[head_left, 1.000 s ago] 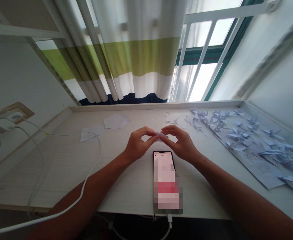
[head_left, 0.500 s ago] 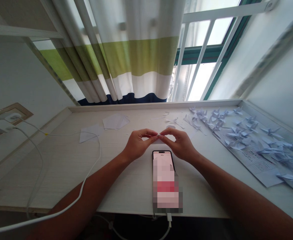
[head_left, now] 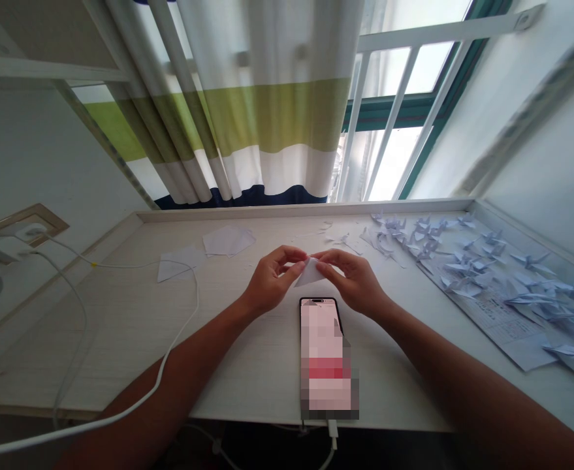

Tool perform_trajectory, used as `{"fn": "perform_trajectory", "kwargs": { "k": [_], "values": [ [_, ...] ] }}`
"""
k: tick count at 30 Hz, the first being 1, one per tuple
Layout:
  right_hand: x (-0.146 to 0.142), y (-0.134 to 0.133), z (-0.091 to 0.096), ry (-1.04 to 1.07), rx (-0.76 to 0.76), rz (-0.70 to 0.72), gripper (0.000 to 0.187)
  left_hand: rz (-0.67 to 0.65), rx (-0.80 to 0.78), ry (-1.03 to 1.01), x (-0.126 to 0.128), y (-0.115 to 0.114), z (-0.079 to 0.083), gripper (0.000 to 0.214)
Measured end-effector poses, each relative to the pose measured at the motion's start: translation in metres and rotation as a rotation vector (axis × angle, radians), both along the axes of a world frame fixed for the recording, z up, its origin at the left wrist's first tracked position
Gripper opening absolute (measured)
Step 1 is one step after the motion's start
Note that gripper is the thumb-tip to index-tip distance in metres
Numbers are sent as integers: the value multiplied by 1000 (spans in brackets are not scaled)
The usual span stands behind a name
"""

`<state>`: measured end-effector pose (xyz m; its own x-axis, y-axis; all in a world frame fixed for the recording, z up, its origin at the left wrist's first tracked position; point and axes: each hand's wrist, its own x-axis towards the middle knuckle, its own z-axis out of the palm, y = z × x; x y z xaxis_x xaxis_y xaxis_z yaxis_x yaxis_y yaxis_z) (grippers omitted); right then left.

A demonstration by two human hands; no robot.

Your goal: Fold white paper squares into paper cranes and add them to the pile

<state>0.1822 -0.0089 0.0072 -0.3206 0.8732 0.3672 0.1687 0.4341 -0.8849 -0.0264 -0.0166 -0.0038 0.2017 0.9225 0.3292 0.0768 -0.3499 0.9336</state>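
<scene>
Pinching white paper (head_left: 309,275) near phone (head_left: 324,339)

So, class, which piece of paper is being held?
The piece between the left hand and right hand; the flat sheets and paper cranes lie apart from both hands.

I am facing a pale, wood-grained counter (head_left: 247,385). Nearest me it is bearing a black-edged rectangular phone (head_left: 323,339) with a pink screen. Flat white paper sheets (head_left: 228,241) are lying toward my left, thin white paper scraps (head_left: 381,241) are scattering right of centre, and folded white paper birds (head_left: 463,284) are crowding a printed white sheet (head_left: 507,326).
</scene>
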Motion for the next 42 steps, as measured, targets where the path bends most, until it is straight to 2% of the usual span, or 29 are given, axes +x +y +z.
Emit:
{"fn": "perform_trajectory", "kwargs": {
  "k": [4,8,12,19,24,28,31,35,38,40,42],
  "values": [
    [0,1,2,126,-176,-7,36,-50,66,107,-3,-1,-2,33],
    [-1,-2,6,173,-259,-15,37,-40,202,232,-2,-2,-3,51],
    [-4,-4,7,197,-271,32,37,55,243,272,2,-3,-1,38],
    [0,-2,7,245,-253,156,34,111,194,177,0,-1,-2,37],
    [0,0,2,225,-225,111,30,127,158,173,-1,-1,-1,33],
    [-2,-1,1,194,-225,116,32,114,190,230,1,-3,3,41],
    [-4,-3,3,164,-220,97,32,187,202,254,2,-5,4,32],
    [-5,-3,3,124,-172,-52,24,241,110,193,2,-3,2,30],
    [-4,0,-1,110,-137,-136,24,194,-26,47,2,0,0,34],
    [-3,2,-3,138,-180,-112,26,126,-125,-68,3,2,-1,38],
    [-3,2,-3,187,-248,-20,31,88,-189,-154,3,4,-1,44]
  ]
}}
